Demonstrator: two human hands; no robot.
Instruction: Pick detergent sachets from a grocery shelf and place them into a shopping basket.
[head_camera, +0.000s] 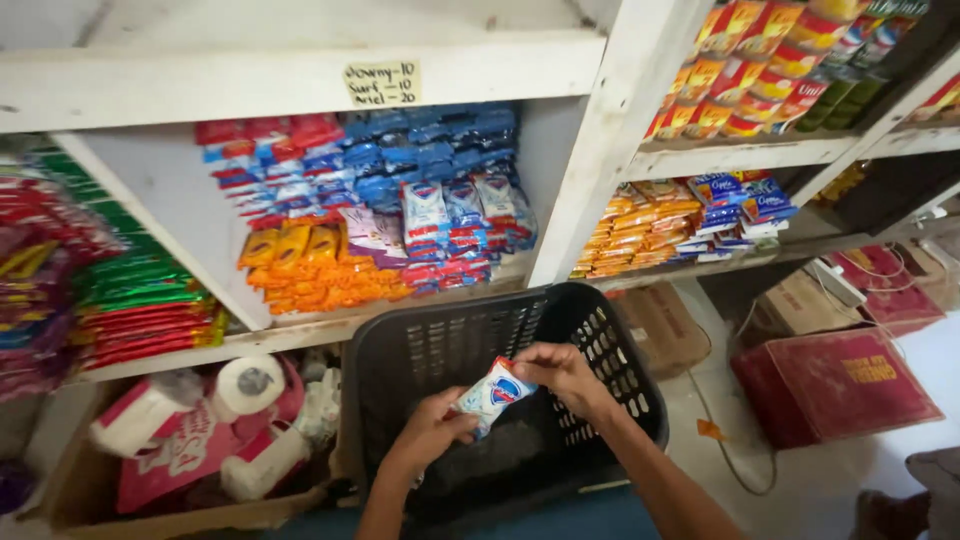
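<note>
- The scene was a small shop corner with white-painted wooden shelves (300, 80) packed with goods, above a pale floor (830, 480) crowded with boxes.
- Nearest the camera, the left hand (430, 432) was closed on the lower end of a small white-and-blue sachet (493, 395), fingers curled around it.
- The right hand (562, 372) pinched the upper end of the same sachet, thumb and fingers shut on its edge.
- The sachet sat between both hands, tilted, held over the open mouth of a black plastic basket (600, 330) with slotted walls.
- Left of the basket, a cardboard box (70, 490) held white toilet paper rolls (247, 385) and a pink pack (180, 450).
- Right of the basket, on the floor, stood a red carton (835, 385) and brown cartons (660, 325) behind it.
- Farther back, the middle shelf bay carried stacked orange packets (300, 265) beside red-and-blue sachets (450, 225), with blue and red packs piled above them.
- On the far left shelf lay stacks of green and red packets (140, 290).
- Right of the white upright post (600, 150), a shelf held orange wrappers (635, 230) next to blue biscuit packs (740, 205).
- Above those, the top right shelf carried red-and-yellow pouches (750, 60).
- A handwritten paper label (381, 83) was stuck to the front edge of the upper shelf.
</note>
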